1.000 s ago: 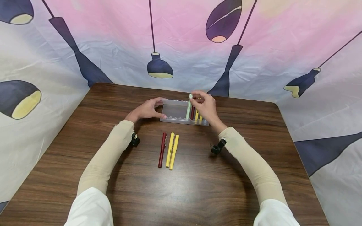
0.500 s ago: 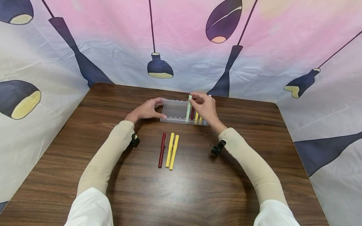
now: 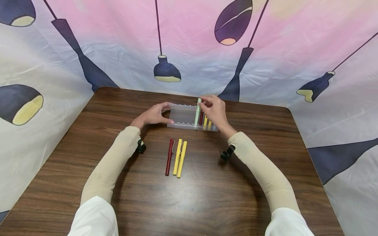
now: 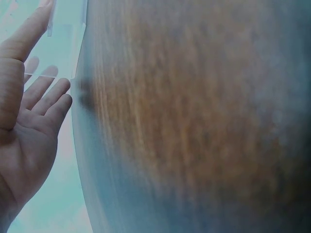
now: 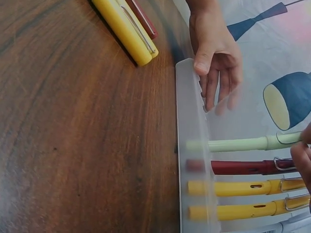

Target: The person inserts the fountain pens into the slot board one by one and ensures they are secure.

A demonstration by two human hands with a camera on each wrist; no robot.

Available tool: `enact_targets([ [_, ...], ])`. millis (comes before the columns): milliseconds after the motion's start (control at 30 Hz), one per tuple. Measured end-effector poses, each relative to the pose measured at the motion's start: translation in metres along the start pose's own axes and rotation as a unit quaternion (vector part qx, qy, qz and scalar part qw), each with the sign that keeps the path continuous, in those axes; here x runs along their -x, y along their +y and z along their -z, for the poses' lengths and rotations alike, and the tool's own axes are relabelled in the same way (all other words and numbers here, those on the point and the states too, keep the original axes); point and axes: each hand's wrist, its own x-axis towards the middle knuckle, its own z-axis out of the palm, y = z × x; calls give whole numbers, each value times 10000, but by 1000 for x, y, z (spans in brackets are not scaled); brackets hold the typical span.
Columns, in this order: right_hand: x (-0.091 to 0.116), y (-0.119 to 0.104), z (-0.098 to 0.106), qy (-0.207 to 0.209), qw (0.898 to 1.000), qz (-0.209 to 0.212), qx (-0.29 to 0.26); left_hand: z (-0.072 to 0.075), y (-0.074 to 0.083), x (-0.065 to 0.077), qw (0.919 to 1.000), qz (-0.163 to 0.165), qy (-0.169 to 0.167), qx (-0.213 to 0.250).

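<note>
A clear plastic pen rack [image 3: 183,115] with notched edges stands toward the back of the table. My left hand [image 3: 153,113] holds its left end, thumb at the front edge and fingers behind. With thumb and fingers, my right hand [image 3: 217,111] pinches the capped upper end of a light green pen [image 3: 197,114], which leans back in a notch. To its right in the rack lean a dark red pen [image 5: 238,167] and two yellow pens [image 5: 243,188]. Beyond those, a whitish pen [image 5: 294,223] shows partly in the right wrist view.
In front of the rack, a dark red pen [image 3: 169,157] and two yellow pens [image 3: 180,159] lie side by side on the wooden table [image 3: 206,203]. A cloth printed with lamps [image 3: 195,49] hangs behind the table's far edge.
My right hand, pinching the light green pen, dips very slightly and comes back up. The left hand, the rack and the loose pens stay put.
</note>
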Motion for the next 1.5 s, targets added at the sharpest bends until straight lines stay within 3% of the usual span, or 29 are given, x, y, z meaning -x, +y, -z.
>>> enact_targets([
  [267, -5, -2, 1, -205, 9993, -235, 215, -1, -2, -1, 9999, -74, 15, 99],
  [733, -3, -4, 2, -185, 9985, -498, -92, -2, -2, -1, 9999, -70, 3, 105],
  [1167, 15, -12, 12, -324, 9936, -948, -512, 0, 0, 0, 10000, 4, -8, 11],
  [1500, 40, -28, 16, -632, 9905, -863, -866, -1, 1, 0, 10000, 2, -9, 6],
])
